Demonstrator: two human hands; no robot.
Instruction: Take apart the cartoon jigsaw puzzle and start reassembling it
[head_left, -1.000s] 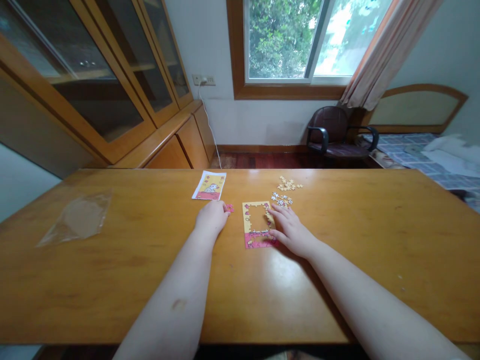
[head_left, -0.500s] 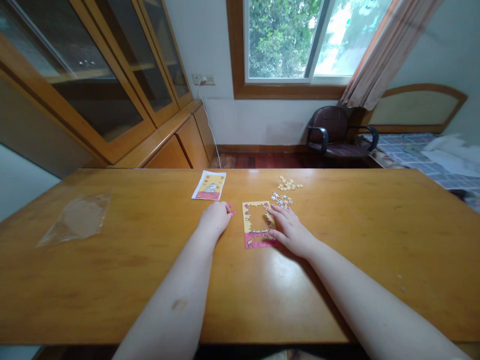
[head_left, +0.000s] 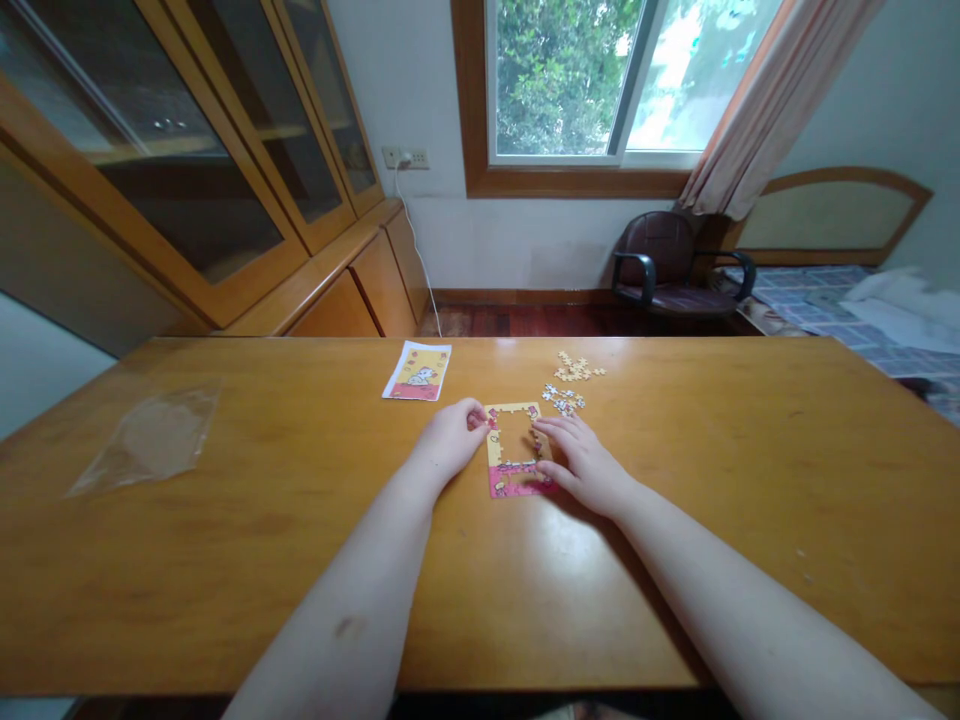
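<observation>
A partly built jigsaw frame, yellow on top and pink at the bottom with a hollow middle, lies on the wooden table. My left hand sits at its upper left corner, fingers curled in a pinch; what they hold is too small to make out. On the frame's right edge rests my right hand, fingers stretched and pressing down. Loose puzzle pieces lie just beyond the right hand, with a second small heap farther back.
A picture card lies behind my left hand. A clear plastic bag lies at the table's far left. Beyond the table stand wooden cabinets, a dark armchair under the window, and a bed at right.
My left hand slid right from beside the picture card to the frame's upper left corner. The small pink piece seen by its fingertips is no longer visible. The right hand stayed put.
</observation>
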